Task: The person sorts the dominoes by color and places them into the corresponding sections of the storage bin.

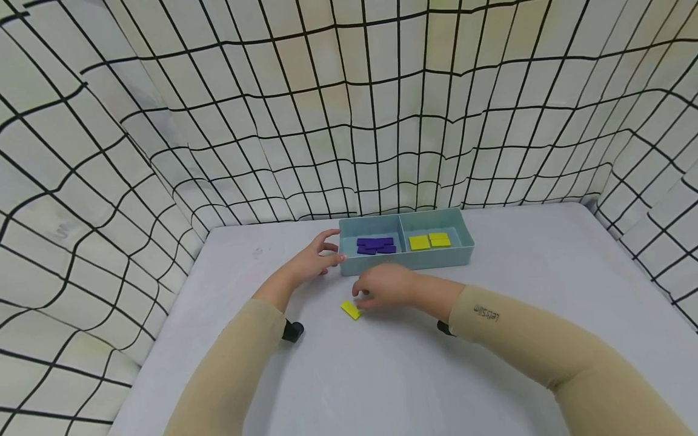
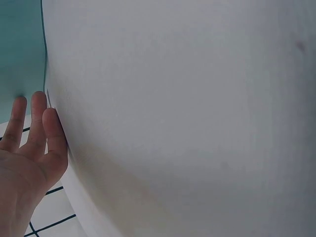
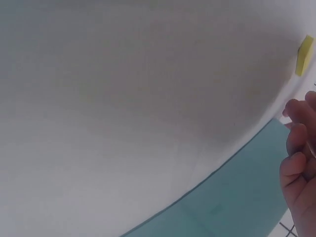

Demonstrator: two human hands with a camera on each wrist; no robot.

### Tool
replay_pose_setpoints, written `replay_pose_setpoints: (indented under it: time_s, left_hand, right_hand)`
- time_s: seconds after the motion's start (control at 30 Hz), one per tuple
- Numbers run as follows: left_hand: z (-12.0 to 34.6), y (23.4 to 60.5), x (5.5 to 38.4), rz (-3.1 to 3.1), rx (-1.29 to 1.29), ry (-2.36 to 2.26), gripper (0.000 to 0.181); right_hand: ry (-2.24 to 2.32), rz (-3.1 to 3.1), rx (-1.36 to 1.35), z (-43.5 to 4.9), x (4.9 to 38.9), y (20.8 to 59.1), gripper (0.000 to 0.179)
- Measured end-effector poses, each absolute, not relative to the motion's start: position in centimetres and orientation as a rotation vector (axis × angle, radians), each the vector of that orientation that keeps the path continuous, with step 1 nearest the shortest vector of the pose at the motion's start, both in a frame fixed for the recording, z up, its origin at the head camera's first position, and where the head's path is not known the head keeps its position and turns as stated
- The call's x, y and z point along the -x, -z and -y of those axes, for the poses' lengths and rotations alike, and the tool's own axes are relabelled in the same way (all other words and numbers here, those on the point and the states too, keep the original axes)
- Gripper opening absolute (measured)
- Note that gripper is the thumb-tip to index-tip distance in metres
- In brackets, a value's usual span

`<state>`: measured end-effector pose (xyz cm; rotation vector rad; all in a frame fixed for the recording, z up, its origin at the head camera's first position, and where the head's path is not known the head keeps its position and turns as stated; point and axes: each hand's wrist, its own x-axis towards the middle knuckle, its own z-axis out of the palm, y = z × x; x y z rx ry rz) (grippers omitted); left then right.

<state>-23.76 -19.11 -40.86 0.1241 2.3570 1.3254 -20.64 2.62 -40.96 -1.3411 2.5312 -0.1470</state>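
A pale blue-green two-compartment box [image 1: 436, 260] stands towards the back of the white table. Its left compartment holds several purple blocks [image 1: 376, 245], its right one several flat yellow blocks [image 1: 419, 243]. My left hand [image 1: 313, 259] rests its fingertips against the box's left end; in the left wrist view those fingers [image 2: 37, 118] look fairly straight. One loose yellow block [image 1: 351, 309] lies on the table before the box. Just right of it hovers my right hand [image 1: 386, 284], fingers loosely bent, holding nothing. The right wrist view shows a gap between that hand [image 3: 301, 158] and the yellow block [image 3: 304, 55].
White walls covered with black netting [image 1: 349, 109] enclose the table [image 1: 371, 375] at the back and both sides. The box's back edge is close to the rear netting. A dark wrist mount [image 1: 292, 331] juts out beside the left sleeve.
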Motion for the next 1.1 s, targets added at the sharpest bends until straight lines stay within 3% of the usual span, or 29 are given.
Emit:
replay_pose_setpoints:
  time_s: [0.23, 0.47, 1.1]
  left_hand:
    - [18.5, 38.5, 22.2, -2.360, -0.134, -1.306, 0.076]
    - [19.6, 42.2, 24.1, -2.395, -0.163, -1.333, 0.073]
    - [19.6, 42.0, 24.3, -2.352, -0.138, -1.341, 0.076]
  right_hand:
    - [0.096, -2.499, 1.351, -1.2, 20.3, 41.2, 0.034]
    - [0.074, -2.489, 1.358, -0.3, 20.0, 41.7, 0.035]
    - [0.080, -2.484, 1.341, -0.5, 19.6, 41.5, 0.031]
